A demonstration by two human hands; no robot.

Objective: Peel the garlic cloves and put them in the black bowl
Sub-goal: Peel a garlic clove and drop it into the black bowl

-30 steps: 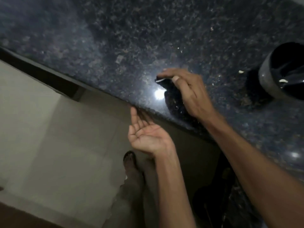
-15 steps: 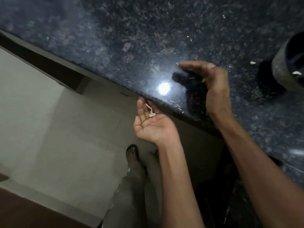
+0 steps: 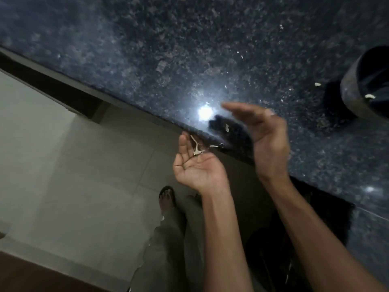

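Since half a second ago, more pale papery garlic skins (image 3: 196,146) have gathered on the cupped left hand (image 3: 197,167), and the right hand (image 3: 266,133) has swung nearer the counter lip, blurred in motion. Skins lie on the left fingers and palm, with a loose flake (image 3: 214,146) at the edge and another (image 3: 227,127) on the stone beside the right hand. Judged featherlight, dry and brittle; likely to drift or cling, so better swept flat-handed than pinched. Left hand lies palm up, fingers relaxed, just below the edge of the dark speckled granite counter (image 3: 168,49). Right hand has fingers straight, gripping nothing visible. Round black bowl (image 3: 366,85) sits well apart at the far right, one pale piece, probably a peeled clove (image 3: 369,96), inside; a white bit (image 3: 317,84) lies just beside it. Below: tiled floor (image 3: 63,154), a sandalled foot (image 3: 167,199).
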